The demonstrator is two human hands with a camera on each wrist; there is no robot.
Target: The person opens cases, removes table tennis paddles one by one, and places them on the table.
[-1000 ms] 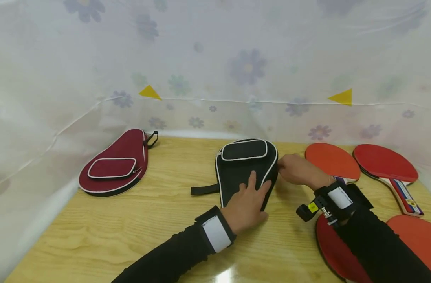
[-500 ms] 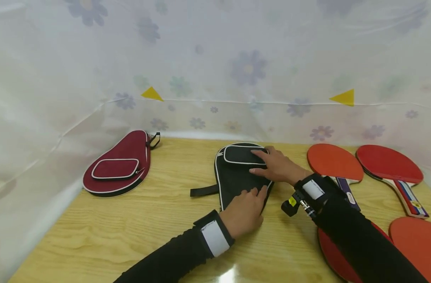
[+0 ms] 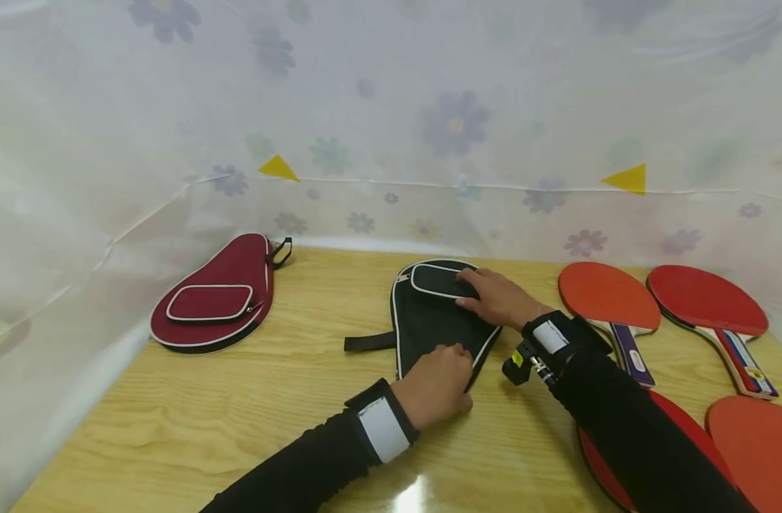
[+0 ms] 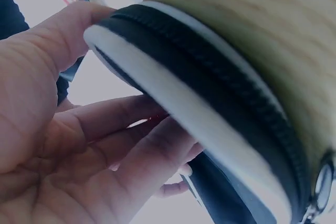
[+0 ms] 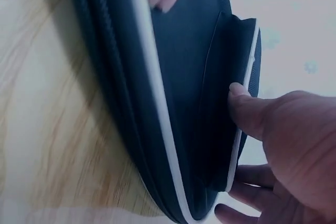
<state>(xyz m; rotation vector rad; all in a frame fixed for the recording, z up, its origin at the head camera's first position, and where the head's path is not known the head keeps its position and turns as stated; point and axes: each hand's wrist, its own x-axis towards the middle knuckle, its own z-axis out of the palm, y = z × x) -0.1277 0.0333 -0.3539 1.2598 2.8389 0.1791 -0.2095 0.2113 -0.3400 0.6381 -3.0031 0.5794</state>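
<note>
A black table tennis bat case with white piping lies on the table, its pocket at the far, wide end. At the near, narrow end my left hand holds the case. The left wrist view shows that thumb at the piped edge and the fingers curled against the case. My right hand grips the right end of the pocket, and the thumb bends over its white edge in the right wrist view. What lies inside the case is hidden.
A maroon bat case lies at the left back. On the right are an orange-red bat, a red bat, another red bat partly under my right sleeve, and an orange one. A black strap sticks out leftward.
My right hand has moved from the case's right side onto the pocket. The left hand's spread fingers have drawn in and curled at the narrow end. The case has shifted slightly.
</note>
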